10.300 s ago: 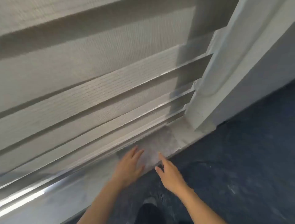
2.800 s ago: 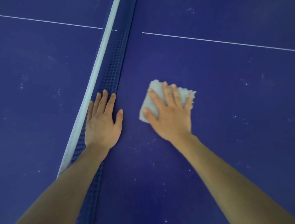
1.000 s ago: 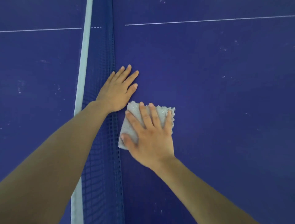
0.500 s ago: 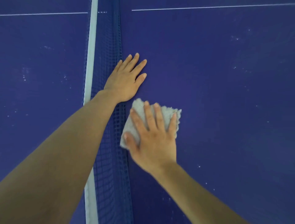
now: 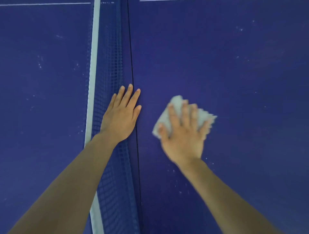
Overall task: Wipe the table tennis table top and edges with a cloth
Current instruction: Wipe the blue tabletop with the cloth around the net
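A dark blue table tennis table (image 5: 234,83) fills the view. Its net (image 5: 108,66), blue mesh with a white top band, runs from top to bottom left of centre. My left hand (image 5: 122,117) lies flat with straight fingers against the net's right side at the seam. My right hand (image 5: 182,135) presses flat, fingers spread, on a folded pale grey cloth (image 5: 177,103) on the right half; hand and cloth are motion-blurred. Most of the cloth is hidden under my fingers.
White specks of dust dot the blue surface near my right wrist (image 5: 175,183) and on the left half (image 5: 40,63). A thin white centre line (image 5: 184,0) crosses the table at the top edge of view.
My right hand has slid the cloth to the right, away from the net. My left hand stays flat beside the net.
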